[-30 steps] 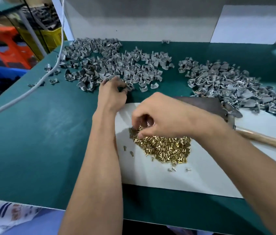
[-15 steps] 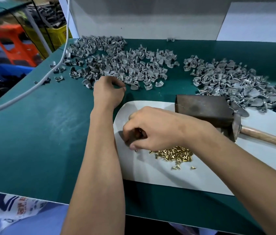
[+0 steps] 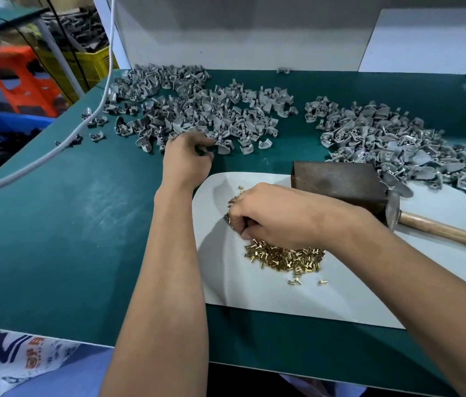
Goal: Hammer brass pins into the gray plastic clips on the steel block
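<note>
Gray plastic clips lie in two heaps, a left heap (image 3: 197,110) and a right heap (image 3: 397,144). My left hand (image 3: 187,160) is at the left heap's near edge, its fingers curled round what looks like one gray clip. Brass pins (image 3: 283,257) are piled on a white mat (image 3: 254,296). My right hand (image 3: 272,216) rests over the pile's far side, fingertips curled and pinching brass pins, a few of which show at its knuckles. The steel block (image 3: 337,184) stands just right of that hand with nothing on top.
A hammer lies right of the block, its metal head (image 3: 392,209) against it and its wooden handle (image 3: 449,234) running off to the right. A gray cable (image 3: 54,150) crosses the green table's left side. A white back panel (image 3: 240,32) stands behind the heaps.
My left hand drew back a little from the clip heap to its near edge. My right hand stayed on the brass pins, working its fingers. The view shifted slightly.
</note>
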Demonstrator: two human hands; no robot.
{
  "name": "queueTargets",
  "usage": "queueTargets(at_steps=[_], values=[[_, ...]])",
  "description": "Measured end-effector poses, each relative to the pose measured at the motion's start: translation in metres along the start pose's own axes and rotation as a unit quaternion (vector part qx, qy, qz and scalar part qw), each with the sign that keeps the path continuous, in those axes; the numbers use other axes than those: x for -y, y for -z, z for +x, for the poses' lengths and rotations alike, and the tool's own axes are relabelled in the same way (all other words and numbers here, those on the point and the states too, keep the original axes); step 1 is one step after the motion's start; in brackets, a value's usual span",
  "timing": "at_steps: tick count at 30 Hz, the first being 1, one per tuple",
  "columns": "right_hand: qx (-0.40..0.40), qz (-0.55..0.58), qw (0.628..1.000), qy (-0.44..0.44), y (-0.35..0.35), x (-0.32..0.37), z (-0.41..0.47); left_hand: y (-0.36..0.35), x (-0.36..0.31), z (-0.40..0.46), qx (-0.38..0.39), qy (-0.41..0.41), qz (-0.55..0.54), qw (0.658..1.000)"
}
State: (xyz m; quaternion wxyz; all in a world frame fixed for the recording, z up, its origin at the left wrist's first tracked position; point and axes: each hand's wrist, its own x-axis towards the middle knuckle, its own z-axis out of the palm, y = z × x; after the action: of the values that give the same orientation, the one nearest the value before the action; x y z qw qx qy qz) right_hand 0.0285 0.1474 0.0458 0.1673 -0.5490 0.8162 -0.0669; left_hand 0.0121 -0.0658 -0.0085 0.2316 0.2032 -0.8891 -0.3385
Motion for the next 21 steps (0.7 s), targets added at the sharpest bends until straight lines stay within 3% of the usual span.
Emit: queueTargets(at_steps=[11,18,21], values=[[-0.034,0.038,0.999,-0.017,0.001,-0.015,-0.017,-0.002,-0.016,-0.005,0.015,0.022,-0.065,0.998],[-0.176,0.095,0.98,-0.01,0.014,-0.024,-0.037,-0.016,-0.036,-0.008,-0.025,0.001,-0.115,0.993],[-0.266,0.143,0.953,-0.016,0.02,-0.035,-0.052,-0.02,-0.053,-0.013,-0.028,-0.03,-0.194,0.98]])
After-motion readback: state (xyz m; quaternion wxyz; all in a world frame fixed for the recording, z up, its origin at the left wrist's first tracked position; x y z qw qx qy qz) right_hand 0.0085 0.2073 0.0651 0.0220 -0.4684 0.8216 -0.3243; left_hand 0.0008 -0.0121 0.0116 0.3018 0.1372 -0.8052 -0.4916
